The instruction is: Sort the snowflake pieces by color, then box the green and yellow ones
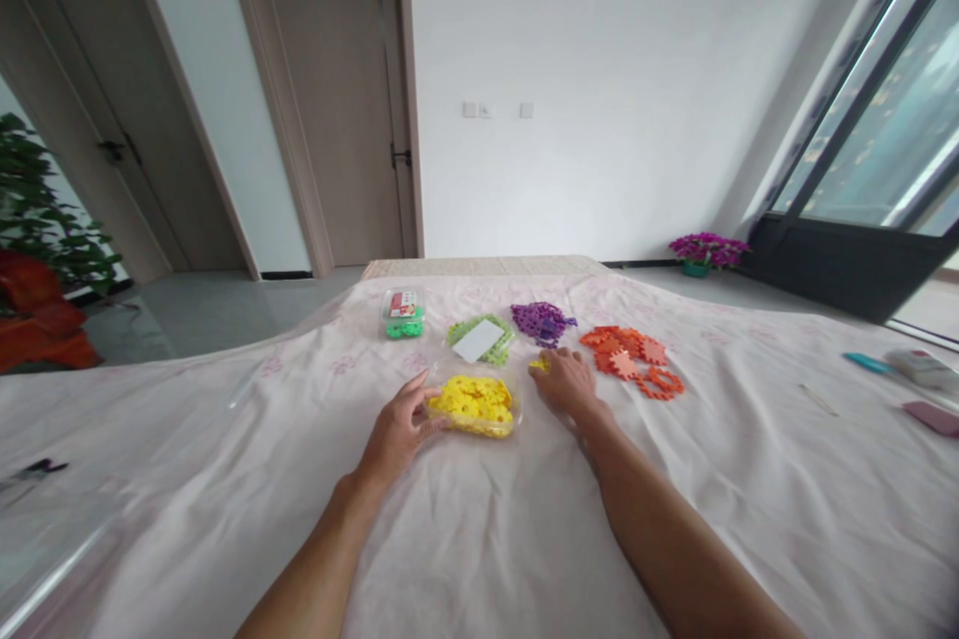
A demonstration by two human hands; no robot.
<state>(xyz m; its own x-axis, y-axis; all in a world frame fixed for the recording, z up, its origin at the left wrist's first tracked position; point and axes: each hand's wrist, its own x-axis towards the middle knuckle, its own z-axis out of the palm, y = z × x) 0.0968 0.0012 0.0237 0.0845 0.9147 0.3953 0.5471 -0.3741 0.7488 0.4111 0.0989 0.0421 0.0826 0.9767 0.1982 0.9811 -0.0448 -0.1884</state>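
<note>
A clear plastic box (516, 407) full of yellow flower-shaped plastic pieces (474, 403) stands on the cloth between my hands. My left hand (405, 421) grips its left side, fingers at the rim and thumb lower down. To the right of the box, my right hand (566, 381) is closed around a small yellow piece (538, 363) close to the cloth. Just behind the box lies a clear pack of light green pieces (456, 331) with a white label. Purple pieces (540, 321) lie heaped beyond my right hand, and orange gear-edged pieces (621, 351) spread out to its right.
A lidded clear box of green pieces (406, 327) sits at the back left of the pink-white cloth (479, 539). On the far right lie a blue object (867, 361), a white pack (921, 367) and a pink object (931, 417). Clear plastic (52, 559) lies at lower left.
</note>
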